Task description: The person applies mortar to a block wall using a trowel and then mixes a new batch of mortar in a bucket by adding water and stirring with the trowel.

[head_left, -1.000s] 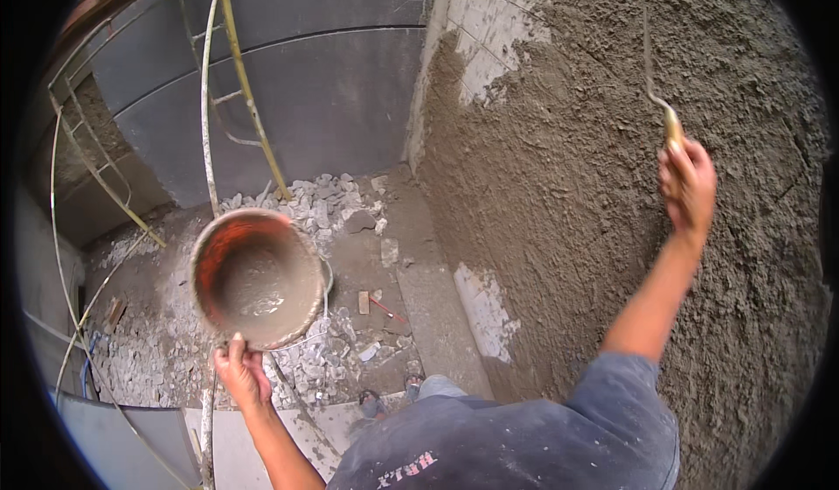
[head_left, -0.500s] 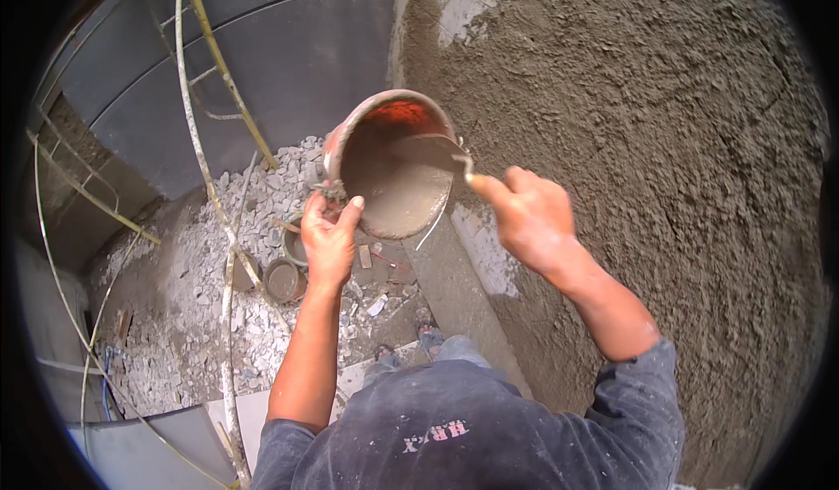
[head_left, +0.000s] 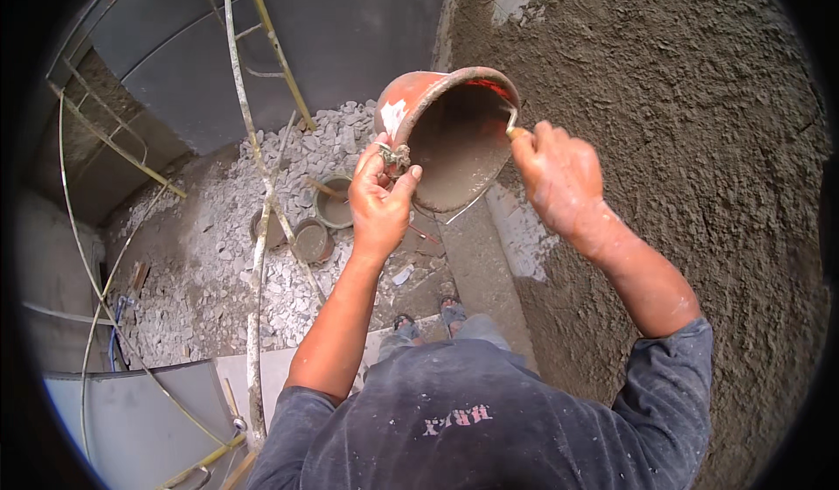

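Observation:
An orange bucket (head_left: pixel 418 86) is held tilted in front of me, its mouth facing me and to the right. Wet grey mortar (head_left: pixel 459 153) coats its inside. My left hand (head_left: pixel 381 208) grips the rim at its left side, by a mortar-caked handle joint (head_left: pixel 395 158). My right hand (head_left: pixel 564 175) is closed around the handle of a trowel (head_left: pixel 512 121) at the bucket's right rim. The trowel's metal neck shows there, but I cannot make out its blade against the mortar inside.
A wall with rough wet mortar (head_left: pixel 664 184) rises close on my right. Scaffold poles (head_left: pixel 266 201) cross on the left. Below, rubble (head_left: pixel 218 263) lies around several mortar buckets (head_left: pixel 313 241). My feet (head_left: pixel 452 311) stand on a narrow pale board (head_left: pixel 376 341). A grey panel (head_left: pixel 341 44) stands ahead.
The bucket has turned, showing more of its outer left side. The trowel blade, visible inside it before, no longer stands out. My view has shifted, moving the surroundings rightward in the picture.

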Available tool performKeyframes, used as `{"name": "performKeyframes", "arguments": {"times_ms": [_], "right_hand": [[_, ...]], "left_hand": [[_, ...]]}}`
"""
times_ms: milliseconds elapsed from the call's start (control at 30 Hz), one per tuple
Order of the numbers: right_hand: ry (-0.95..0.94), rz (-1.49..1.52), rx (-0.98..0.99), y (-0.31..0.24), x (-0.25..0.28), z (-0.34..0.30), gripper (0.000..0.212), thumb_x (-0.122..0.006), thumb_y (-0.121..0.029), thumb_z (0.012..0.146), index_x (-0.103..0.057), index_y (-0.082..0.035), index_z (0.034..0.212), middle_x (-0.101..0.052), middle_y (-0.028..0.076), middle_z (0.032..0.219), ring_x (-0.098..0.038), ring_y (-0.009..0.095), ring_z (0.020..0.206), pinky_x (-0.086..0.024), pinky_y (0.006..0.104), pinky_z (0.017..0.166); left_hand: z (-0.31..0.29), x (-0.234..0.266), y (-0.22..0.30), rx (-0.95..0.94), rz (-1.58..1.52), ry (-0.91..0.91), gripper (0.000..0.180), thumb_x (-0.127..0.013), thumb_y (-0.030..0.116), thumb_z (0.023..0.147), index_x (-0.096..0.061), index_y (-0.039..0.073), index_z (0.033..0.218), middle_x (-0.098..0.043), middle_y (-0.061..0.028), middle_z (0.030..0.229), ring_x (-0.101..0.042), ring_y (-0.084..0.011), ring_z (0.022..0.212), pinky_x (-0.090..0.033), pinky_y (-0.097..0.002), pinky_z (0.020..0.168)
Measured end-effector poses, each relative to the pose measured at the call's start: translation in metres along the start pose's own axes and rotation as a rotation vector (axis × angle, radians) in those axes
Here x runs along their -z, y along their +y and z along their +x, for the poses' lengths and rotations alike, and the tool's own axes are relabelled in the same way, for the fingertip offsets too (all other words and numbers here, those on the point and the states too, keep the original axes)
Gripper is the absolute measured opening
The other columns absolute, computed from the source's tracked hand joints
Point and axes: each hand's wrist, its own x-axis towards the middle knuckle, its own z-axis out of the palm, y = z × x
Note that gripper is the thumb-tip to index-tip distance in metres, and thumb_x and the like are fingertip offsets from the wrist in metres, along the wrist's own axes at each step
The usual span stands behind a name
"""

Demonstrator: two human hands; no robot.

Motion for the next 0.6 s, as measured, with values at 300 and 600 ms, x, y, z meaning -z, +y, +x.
{"name": "performKeyframes", "arguments": {"times_ms": [300,600], "right_hand": [[-0.013,0.360,-0.134,-0.005,0.012,-0.011,0.028,-0.060,-0.004,0.092,-0.070,-0.014,0.116,-0.063,0.013,0.085,-0.068,0.035,0.073,-0.056,0.0458,0.063],[-0.386,1.223,-0.488,0.003,-0.040,-0.042,0.029,-0.077,-0.017,0.081,-0.070,0.001,0.102,-0.069,0.006,0.079,-0.062,0.013,0.069,-0.051,0.0312,0.063]], "left_hand": [[0.001,0.024,0.014,0.027,-0.077,0.002,0.041,-0.070,-0.002,0.093,-0.061,-0.007,0.133,-0.047,-0.0133,0.154,-0.061,-0.0149,0.116,-0.052,-0.0301,0.097],[0.005,0.020,0.015,-0.124,-0.027,-0.104,0.060,-0.073,0.003,0.095,-0.048,-0.005,0.148,-0.053,-0.0143,0.149,-0.057,-0.0167,0.127,-0.045,-0.0333,0.110]]}}
